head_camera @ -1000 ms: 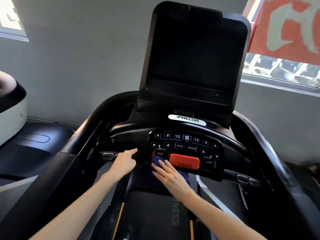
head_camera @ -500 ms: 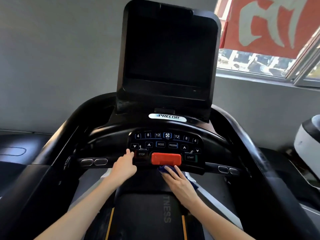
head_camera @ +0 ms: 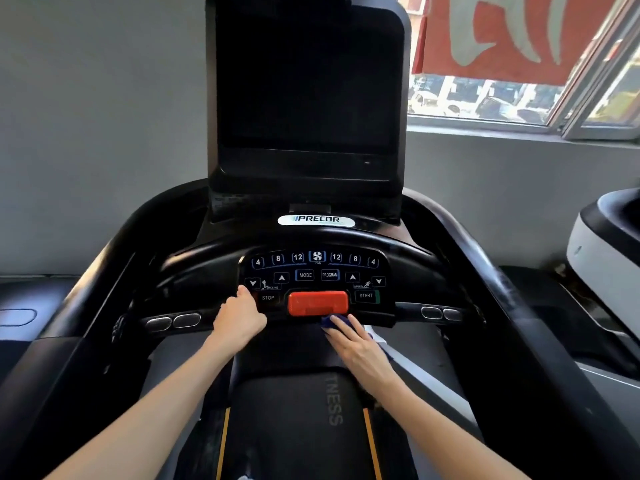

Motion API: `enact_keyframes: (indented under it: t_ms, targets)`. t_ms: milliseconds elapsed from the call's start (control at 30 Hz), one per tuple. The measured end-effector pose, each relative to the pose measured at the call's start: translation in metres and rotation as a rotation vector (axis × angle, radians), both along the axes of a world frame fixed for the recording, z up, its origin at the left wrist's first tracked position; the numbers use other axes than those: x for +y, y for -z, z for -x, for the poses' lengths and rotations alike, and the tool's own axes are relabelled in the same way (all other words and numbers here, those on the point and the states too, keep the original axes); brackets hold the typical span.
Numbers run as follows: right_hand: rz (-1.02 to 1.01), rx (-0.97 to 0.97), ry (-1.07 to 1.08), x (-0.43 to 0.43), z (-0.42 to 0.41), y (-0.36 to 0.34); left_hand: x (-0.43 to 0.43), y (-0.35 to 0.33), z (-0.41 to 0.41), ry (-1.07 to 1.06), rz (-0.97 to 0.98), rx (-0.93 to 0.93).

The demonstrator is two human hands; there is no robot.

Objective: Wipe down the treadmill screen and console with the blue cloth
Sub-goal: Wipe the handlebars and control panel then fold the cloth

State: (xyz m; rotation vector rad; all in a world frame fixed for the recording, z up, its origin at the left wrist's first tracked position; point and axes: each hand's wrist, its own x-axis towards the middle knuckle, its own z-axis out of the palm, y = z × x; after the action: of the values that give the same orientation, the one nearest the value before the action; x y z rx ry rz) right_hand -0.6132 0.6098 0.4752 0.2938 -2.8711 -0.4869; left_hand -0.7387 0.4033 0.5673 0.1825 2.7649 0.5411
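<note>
First-person view down onto a black Precor treadmill. The tall dark screen stands at the far centre, switched off. Below it is the curved console with its lit keypad.

The right hand lies flat, fingers straight, and presses the blue cloth against the console's near lower edge. Only a small fold of cloth shows past the fingertips, touching the underside of the red stop bar.

A second ago the cloth was further left, beside the STOP button. It has since slid right along that edge and now sits under the right half of the red bar, heading towards the START button.

The left hand has also moved right, from near the left grip sensors to the console edge just left of STOP. Its fingers bend over the edge, but whether they truly grip it is hard to tell. It holds no cloth.

The wipe appears to be working along the console's near rim. The right end of that rim seems not yet covered. How much of the keypad face and screen has been wiped cannot be told from here.
</note>
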Motion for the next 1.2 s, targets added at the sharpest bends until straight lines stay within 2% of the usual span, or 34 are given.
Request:
enact_keyframes:
  t_ms: [133,267,467,533,600,667,733,800,900,1067,1200]
  targets:
    - [-0.010,-0.112,0.159,0.039,-0.028,0.000,0.000,0.003,0.006,0.054,0.120,0.106]
    - [0.110,-0.197,0.246,0.024,-0.023,0.000,0.003,-0.002,0.006,0.050,0.120,0.102]
    - [0.326,-0.047,0.326,0.039,-0.042,0.011,0.007,0.001,0.004,-0.034,0.017,0.055]
    - [0.540,0.072,0.463,0.040,-0.055,0.018,0.007,0.002,0.004,-0.042,0.009,0.056]
    - [0.998,0.148,0.707,0.030,-0.062,0.017,0.007,0.002,0.003,-0.038,0.012,0.063]
    - [1.380,0.322,0.958,0.020,-0.059,0.013,0.006,0.002,0.004,-0.031,0.015,0.067]
    - [1.619,0.429,1.074,0.008,-0.045,0.005,0.005,0.001,0.005,-0.031,0.023,0.062]
    - [1.778,0.454,1.080,-0.005,-0.021,-0.002,0.005,-0.001,0.005,-0.024,0.033,0.057]
    - [1.833,0.477,1.046,-0.033,0.013,-0.010,0.004,-0.003,0.007,0.005,0.051,0.046]
    - [1.883,0.281,0.876,-0.092,0.030,-0.010,0.002,-0.006,0.011,0.009,0.019,0.043]
    - [1.857,0.198,0.844,-0.079,0.023,-0.005,0.004,-0.002,0.008,-0.008,0.016,0.049]
